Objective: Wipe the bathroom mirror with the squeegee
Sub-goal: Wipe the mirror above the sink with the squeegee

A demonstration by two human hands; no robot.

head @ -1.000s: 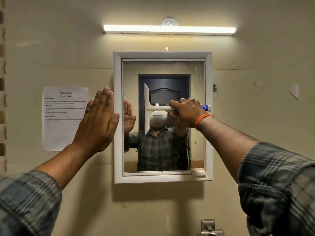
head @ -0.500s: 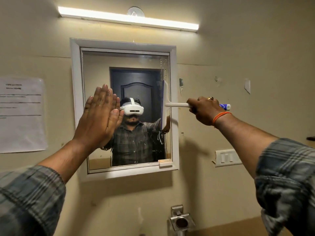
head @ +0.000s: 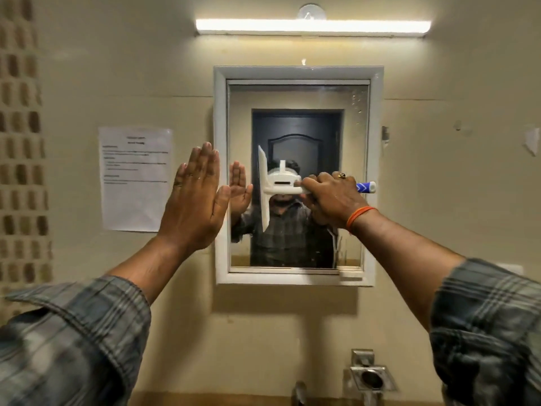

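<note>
A white-framed bathroom mirror (head: 354,159) hangs on the beige wall straight ahead. My right hand (head: 330,197) grips the handle of a white squeegee (head: 265,187), whose blue end sticks out past my fist. The blade stands upright against the glass, left of the mirror's middle. My left hand (head: 194,200) is flat with fingers together, palm against the wall and the mirror's left frame edge. Water drops dot the glass at the upper right. My reflection fills the lower middle of the mirror.
A tube light (head: 313,26) glows above the mirror. A printed paper notice (head: 134,178) is taped to the wall at the left. A metal tap fitting (head: 370,376) sits on the wall below the mirror. A patterned block wall (head: 20,142) runs along the far left.
The squeegee went from the mirror's right edge back leftward across the glass to left of centre. My view swung back to face the mirror squarely. My left hand stays flat by the left frame.
</note>
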